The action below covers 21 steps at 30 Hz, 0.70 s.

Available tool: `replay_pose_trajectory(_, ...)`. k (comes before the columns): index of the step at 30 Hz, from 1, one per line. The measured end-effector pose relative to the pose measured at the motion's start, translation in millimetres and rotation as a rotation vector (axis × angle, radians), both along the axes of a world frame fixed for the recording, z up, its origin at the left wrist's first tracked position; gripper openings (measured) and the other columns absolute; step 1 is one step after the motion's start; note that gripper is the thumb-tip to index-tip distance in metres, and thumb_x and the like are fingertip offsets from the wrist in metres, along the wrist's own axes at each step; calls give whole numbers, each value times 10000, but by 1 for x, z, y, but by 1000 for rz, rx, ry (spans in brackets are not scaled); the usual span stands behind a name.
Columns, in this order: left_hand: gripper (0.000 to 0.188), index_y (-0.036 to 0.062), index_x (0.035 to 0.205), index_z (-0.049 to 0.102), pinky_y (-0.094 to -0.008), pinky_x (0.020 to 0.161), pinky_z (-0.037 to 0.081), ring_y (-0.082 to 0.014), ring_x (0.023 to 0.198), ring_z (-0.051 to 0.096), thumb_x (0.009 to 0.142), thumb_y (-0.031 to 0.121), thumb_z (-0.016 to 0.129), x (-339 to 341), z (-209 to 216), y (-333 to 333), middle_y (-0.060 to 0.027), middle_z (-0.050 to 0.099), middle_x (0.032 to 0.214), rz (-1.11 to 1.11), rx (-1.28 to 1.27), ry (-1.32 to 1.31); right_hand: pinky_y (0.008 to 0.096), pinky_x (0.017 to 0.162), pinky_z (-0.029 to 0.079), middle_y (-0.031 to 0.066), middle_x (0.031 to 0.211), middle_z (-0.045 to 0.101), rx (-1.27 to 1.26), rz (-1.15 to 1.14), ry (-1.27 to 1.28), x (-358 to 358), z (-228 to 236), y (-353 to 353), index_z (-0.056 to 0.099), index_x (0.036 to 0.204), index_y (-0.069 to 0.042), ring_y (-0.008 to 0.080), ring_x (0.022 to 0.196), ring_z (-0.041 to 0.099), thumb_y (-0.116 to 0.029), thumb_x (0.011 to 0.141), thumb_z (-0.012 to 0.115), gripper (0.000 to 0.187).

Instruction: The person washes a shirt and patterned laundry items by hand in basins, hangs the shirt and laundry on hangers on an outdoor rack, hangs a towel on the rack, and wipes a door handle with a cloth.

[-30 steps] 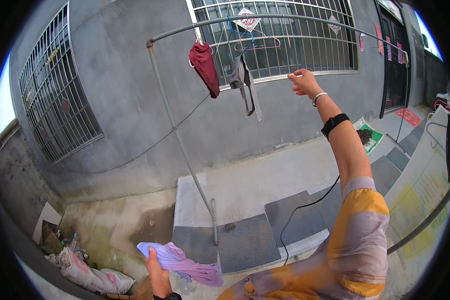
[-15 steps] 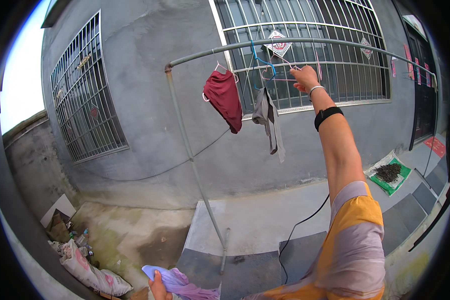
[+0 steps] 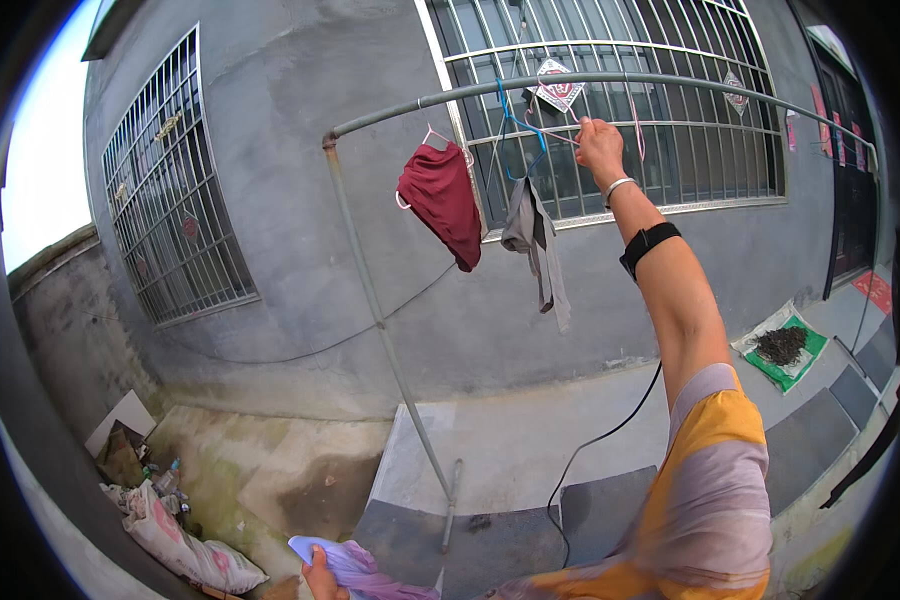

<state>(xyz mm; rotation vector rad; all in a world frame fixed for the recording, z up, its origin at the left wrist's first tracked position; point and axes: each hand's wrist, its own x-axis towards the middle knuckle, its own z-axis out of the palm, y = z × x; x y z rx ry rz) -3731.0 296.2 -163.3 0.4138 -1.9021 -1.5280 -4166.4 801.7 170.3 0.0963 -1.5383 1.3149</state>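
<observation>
head view: your right hand (image 3: 601, 146) is raised just below the rail (image 3: 670, 80), its fingers curled together and pinched on the pink hanger (image 3: 560, 136). that hanger sits in front of the barred window (image 3: 710, 140), just beside the blue hanger (image 3: 504, 108), and its thin line runs left from your fingertips. a pink strand (image 3: 639, 130) hangs from the rail just right of your hand.

your left hand (image 3: 322, 577) is low, near the bottom edge and partly cut off by it; your thumb lies over the purple cloth (image 3: 370, 574), clamping it, while the fingers underneath are mostly hidden. the cloth trails to the right from your grip, well apart from the hanger.

left of your right hand, a grey garment (image 3: 532, 235) hangs below the blue hanger, and a red garment (image 3: 442, 200) hangs further left on a white hanger (image 3: 433, 132), near the post (image 3: 375, 305). you wear a bracelet (image 3: 620, 187) and a black band (image 3: 650, 243) on your right arm. a black cable (image 3: 602, 436) crosses the ground below it.
</observation>
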Motion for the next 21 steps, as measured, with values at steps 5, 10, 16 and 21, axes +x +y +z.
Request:
replay_pose_trajectory(5, 175, 46, 927, 495, -366, 635, 497, -182, 701, 567, 856, 203, 525, -34, -13, -29, -52, 556, 802, 22, 619, -8, 222, 485, 444, 26, 563, 524, -200, 231, 129, 73, -63, -18, 534, 668, -40, 97, 520, 544, -233, 874, 469, 290)
replay_pose_trajectory(10, 188, 27, 915, 518, -316, 630, 481, -161, 708, 564, 850, 203, 529, -53, -4, -36, -53, 563, 822, -112, 566, -62, 198, 535, 432, -1, 651, 552, -104, 409, -172, 178, -211, -44, 546, 766, -58, 64, 649, 545, -182, 835, 530, 142)
replay_pose_trajectory(16, 140, 31, 901, 541, -290, 672, 457, -121, 727, 550, 862, 163, 513, -91, 18, -32, -27, 571, 817, -401, 540, -157, 198, 481, 393, -8, 601, 517, -379, 294, -618, 289, -367, -88, 521, 765, -65, 75, 592, 531, -219, 865, 478, 188)
replay_pose_trajectory(21, 154, 41, 921, 564, -250, 705, 433, -92, 775, 534, 860, 179, 532, -115, 22, -33, -7, 573, 867, -640, 570, -207, 203, 505, 404, 2, 633, 516, -444, 342, -696, 437, -425, -129, 501, 772, -66, 90, 633, 543, -264, 904, 427, 250)
